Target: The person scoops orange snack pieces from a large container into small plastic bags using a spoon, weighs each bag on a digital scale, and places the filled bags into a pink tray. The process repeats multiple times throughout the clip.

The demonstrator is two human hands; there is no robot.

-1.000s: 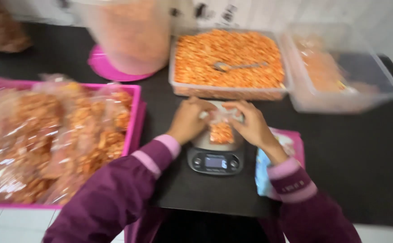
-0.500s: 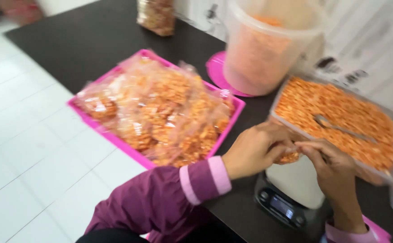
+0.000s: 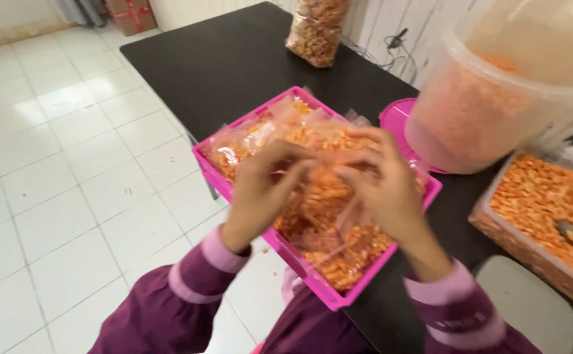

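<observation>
Both hands, left and right, pinch 1 clear snack bag above a pink tray. A tub stands at 2 o'clock on the worktop.

Bright, even indoor light, soft and diffuse; source not visible. Shadows faint. Dull sheen on white floor tiles, weak glare on black table. Motion blur on left hand, right hand and clear snack bag between them. Translucent tub at top right soft, slightly washed out. Wide-angle stretch toward edges, frame tilted.
</observation>
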